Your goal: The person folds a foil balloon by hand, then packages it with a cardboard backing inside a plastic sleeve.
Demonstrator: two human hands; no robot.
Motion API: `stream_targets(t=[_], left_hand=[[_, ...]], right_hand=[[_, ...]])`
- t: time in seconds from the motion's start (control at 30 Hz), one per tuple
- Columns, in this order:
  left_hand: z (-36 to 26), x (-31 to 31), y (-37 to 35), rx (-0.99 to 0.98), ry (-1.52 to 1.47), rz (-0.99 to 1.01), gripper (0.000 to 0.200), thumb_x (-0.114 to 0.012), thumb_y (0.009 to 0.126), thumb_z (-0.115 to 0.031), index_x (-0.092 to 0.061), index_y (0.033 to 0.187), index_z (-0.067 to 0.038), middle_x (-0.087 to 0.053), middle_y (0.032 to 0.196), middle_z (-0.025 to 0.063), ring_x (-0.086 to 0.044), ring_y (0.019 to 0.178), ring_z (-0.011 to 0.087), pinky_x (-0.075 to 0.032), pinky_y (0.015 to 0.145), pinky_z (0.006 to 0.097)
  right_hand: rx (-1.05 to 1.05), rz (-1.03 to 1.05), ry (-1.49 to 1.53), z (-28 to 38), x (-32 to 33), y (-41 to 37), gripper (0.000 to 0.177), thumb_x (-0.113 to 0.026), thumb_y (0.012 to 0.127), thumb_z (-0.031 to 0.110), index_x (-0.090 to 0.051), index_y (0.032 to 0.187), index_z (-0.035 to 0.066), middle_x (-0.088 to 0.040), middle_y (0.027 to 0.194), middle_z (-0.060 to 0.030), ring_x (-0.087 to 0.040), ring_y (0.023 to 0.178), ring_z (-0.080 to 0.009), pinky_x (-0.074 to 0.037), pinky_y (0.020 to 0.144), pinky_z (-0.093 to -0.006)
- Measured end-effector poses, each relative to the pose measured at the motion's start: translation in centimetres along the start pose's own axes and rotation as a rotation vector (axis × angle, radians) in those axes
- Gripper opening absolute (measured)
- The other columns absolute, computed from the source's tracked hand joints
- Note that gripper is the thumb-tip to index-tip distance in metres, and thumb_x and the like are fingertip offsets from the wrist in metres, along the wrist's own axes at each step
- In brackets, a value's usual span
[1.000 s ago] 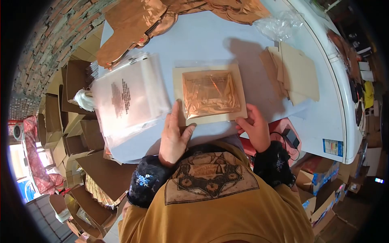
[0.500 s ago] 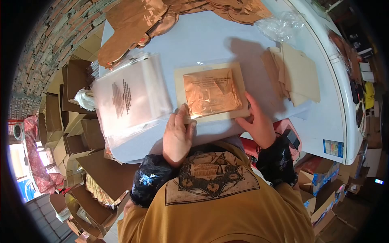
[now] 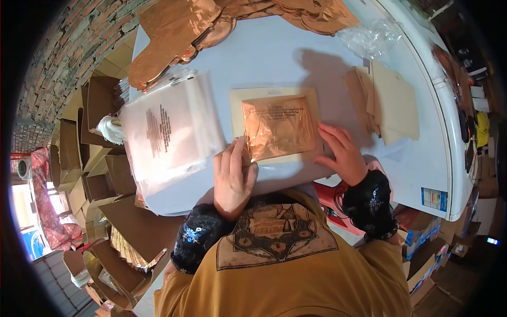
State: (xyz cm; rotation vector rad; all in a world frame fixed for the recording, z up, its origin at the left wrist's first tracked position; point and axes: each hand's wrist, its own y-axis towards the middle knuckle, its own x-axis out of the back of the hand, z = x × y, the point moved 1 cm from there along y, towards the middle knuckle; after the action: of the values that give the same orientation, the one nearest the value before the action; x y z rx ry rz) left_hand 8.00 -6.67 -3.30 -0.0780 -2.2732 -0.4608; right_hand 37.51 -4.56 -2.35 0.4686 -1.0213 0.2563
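Observation:
A flat clear plastic bag with black print holds a beige card (image 3: 236, 119) and a folded copper-coloured foil piece (image 3: 280, 127). It lies on the cloth-covered table in front of me. My left hand (image 3: 231, 179) rests at its lower left corner, fingers stretched out along the edge and thumb apart. My right hand (image 3: 344, 154) is open at the right edge, fingertips at the card's side and thumb near the lower right corner. Left of the package lies a stack of printed clear plastic bags (image 3: 171, 129).
Copper foil sheets (image 3: 182, 39) spread along the back of the table (image 3: 264, 47). Crumpled clear plastic (image 3: 369, 38) lies at the back right, with beige cards (image 3: 393, 103) below it. Cardboard boxes (image 3: 140, 227) crowd the left side. A white appliance (image 3: 449, 132) stands at the right.
My right hand has shifted slightly right and its thumb has come off the package's lower edge. The package has turned slightly and lies flatter; my left hand stays at its corner.

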Motion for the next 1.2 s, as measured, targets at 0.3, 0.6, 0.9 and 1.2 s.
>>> stream_targets(t=[0.3,0.6,0.9,1.2], left_hand=[[0.1,0.0,0.3,-0.034,0.038,-0.049,0.069,-0.065,0.081,0.000,-0.041,0.147,-0.001,-0.051,0.136,0.0224,-0.049,0.120,0.0398,-0.041,0.104,0.0468],[0.2,-0.5,0.4,0.011,0.017,-0.040,0.075,-0.066,0.082,-0.004,-0.036,0.150,0.002,-0.053,0.131,0.0232,-0.049,0.117,0.0394,-0.039,0.104,0.0460],[-1.0,1.6,-0.6,-0.034,0.101,0.158,0.075,-0.072,0.083,-0.011,-0.038,0.150,-0.002,-0.058,0.113,0.0202,-0.055,0.104,0.0368,-0.046,0.092,0.0424],[3.0,2.9,9.8,-0.239,0.225,0.198,0.044,-0.053,0.098,-0.021,-0.050,0.139,-0.005,-0.057,0.127,0.0188,-0.051,0.118,0.0363,-0.041,0.100,0.0466]], right_hand=[[0.001,0.033,-0.023,-0.6,0.4,0.2,0.075,-0.081,0.074,0.033,-0.053,0.135,0.002,-0.052,0.143,-0.0100,-0.051,0.120,-0.0321,-0.046,0.101,-0.0404],[0.049,0.038,-0.105,-0.7,0.5,0.9,0.074,-0.080,0.074,0.036,-0.056,0.137,0.006,-0.053,0.145,-0.0022,-0.054,0.109,-0.0260,-0.049,0.096,-0.0361],[0.105,0.053,-0.163,-0.8,0.5,-0.3,0.070,-0.075,0.078,0.039,-0.056,0.138,0.008,-0.052,0.146,-0.0016,-0.052,0.113,-0.0257,-0.048,0.097,-0.0382],[0.000,-0.086,-0.195,1.0,0.4,-2.5,0.057,-0.075,0.083,0.030,-0.058,0.133,0.008,-0.060,0.131,-0.0089,-0.058,0.108,-0.0281,-0.050,0.092,-0.0380]])
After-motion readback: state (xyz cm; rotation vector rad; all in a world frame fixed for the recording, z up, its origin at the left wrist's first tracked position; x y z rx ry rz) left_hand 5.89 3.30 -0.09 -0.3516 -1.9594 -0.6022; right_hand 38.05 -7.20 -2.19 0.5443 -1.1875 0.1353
